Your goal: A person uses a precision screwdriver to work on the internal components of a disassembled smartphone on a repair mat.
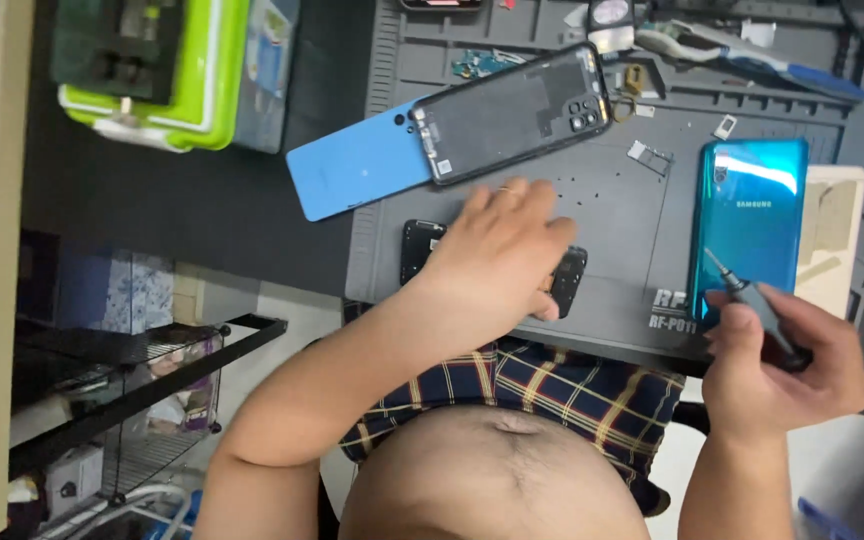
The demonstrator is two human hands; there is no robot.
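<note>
Left hand (502,255): laid flat, fingers released, on black phone frame (422,245).
Right hand (777,365): screwdriver (752,300) is grasped, teal phone (750,215) at 12 o'clock.

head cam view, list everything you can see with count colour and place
repair mat: 1, grey, on the dark table
phone under the left hand: 1, black, near edge of mat
phone frame: 1, black, back open, top of mat
back cover: 1, blue, half off the mat's left edge
teal phone: 1, glossy, face down, right of mat
small tray parts: a few, silvery, mid mat
green box: 1, lime, upper left
wire shelf: 1, black, lower left
screwdriver: 1, dark, tip over teal phone
left hand: pressing black phone
right hand: gripping screwdriver
</note>
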